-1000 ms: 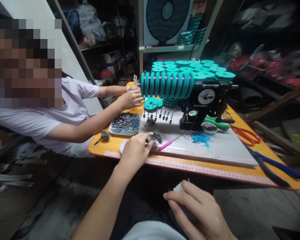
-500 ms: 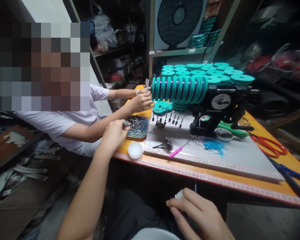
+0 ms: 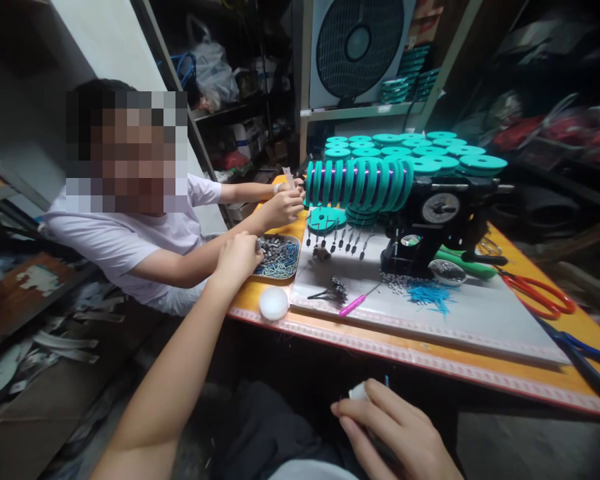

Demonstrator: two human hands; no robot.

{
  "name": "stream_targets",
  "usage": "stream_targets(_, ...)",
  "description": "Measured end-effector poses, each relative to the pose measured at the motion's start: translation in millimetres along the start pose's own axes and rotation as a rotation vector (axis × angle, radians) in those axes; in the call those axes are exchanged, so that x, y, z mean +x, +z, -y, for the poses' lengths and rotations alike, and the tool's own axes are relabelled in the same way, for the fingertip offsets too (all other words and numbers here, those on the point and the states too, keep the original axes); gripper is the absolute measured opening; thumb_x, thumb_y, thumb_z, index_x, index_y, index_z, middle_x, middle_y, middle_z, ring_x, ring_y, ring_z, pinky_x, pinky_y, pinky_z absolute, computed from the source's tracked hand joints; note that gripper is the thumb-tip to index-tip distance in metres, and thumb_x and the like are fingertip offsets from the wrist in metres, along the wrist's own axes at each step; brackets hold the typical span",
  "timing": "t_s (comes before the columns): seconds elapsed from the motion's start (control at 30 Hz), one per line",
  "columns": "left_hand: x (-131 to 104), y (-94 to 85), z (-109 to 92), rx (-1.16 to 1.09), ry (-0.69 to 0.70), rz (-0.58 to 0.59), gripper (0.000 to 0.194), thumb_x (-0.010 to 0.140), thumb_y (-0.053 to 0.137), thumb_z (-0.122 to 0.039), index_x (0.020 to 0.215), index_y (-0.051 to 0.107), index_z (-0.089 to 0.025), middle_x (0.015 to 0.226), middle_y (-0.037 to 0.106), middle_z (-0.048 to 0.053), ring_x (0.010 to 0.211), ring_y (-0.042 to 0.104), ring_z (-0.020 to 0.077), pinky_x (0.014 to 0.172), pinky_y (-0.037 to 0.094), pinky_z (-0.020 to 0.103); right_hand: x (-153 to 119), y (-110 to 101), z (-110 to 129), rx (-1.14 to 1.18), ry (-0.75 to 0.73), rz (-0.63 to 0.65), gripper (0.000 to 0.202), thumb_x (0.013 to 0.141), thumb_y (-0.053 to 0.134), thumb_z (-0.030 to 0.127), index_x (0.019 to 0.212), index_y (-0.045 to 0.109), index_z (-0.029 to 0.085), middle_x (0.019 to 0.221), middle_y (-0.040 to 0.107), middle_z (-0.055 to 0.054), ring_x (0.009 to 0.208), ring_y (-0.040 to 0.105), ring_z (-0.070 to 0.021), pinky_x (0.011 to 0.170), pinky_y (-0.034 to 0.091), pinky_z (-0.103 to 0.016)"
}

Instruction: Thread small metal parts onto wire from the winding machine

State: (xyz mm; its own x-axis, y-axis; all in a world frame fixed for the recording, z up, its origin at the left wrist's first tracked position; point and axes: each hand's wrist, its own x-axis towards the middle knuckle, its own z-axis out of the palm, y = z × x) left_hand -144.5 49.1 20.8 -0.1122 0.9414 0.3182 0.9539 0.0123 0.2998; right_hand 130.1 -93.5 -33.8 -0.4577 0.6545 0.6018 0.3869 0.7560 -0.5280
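Left hand (image 3: 237, 257): fingers at left side of tray (image 3: 299, 257), grip hidden; tray holds small parts (image 3: 281, 258), on table (image 3: 247, 295), left. Right hand (image 3: 397, 427): farther off, pinching white piece (image 3: 359, 392).

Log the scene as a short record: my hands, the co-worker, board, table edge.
Left hand: at the tray of small parts; grip hidden
Right hand: pinching a white piece
Co-worker's hands: at the left end of the teal coils
Board: machine, pink tool, blue strips
Near table edge: white round thing, left of board
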Motion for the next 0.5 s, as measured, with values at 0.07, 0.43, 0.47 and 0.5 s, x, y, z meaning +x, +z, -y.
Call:
stream_targets(0.07,-16.6,-4.9,-9.5,-0.068,0.014,-0.021,0.012,0.087,0.061,-0.018,0.088,0.068,-0.009,0.087,0.068,0.006,0.084,0.065,0.019,0.079,0.049,0.03,-2.5,-0.3,-0.1,0.047,0.058,-0.017,0.018,0.098,0.05,0.018,0.097,0.067,0.021,0.072,0.064,-0.003,0.061,0.065,-0.0159,0.053,0.052,-0.022)
stream_targets(0.43,-179.6,41.8,-70.3,-1.493,-0.402,0.498,0.028,0.076,0.081,-0.037,0.09,0.071,-0.015,0.078,0.074,0.006,0.049,0.04,0.0033,0.046,0.028,0.017,-3.7,-1.3,6.9,0.151,0.167,-0.062,0.016,0.092,0.053,0.012,0.086,0.066,0.021,0.068,0.062,0.0,0.063,0.059,-0.014,0.058,0.047,-0.023)
stream_targets(0.47,-184.4,45.5,-71.8,-1.593,-0.452,0.516,0.03,0.075,0.082,-0.038,0.091,0.071,-0.016,0.077,0.073,0.005,0.046,0.036,0.0016,0.044,0.025,0.016,-3.3,-1.3,7.7,0.146,0.158,-0.067,0.016,0.091,0.053,0.012,0.086,0.066,0.02,0.067,0.062,0.0,0.063,0.058,-0.014,0.058,0.047,-0.023)
stream_targets(0.5,-187.8,48.3,-72.9,-1.685,-0.499,0.529,0.03,0.074,0.084,-0.038,0.091,0.071,-0.016,0.074,0.072,0.003,0.043,0.032,0.0001,0.042,0.021,0.016,-2.8,-1.3,8.4,0.144,0.155,-0.066,0.016,0.091,0.053,0.012,0.086,0.067,0.02,0.067,0.061,0.0,0.061,0.058,-0.0135,0.059,0.047,-0.023)
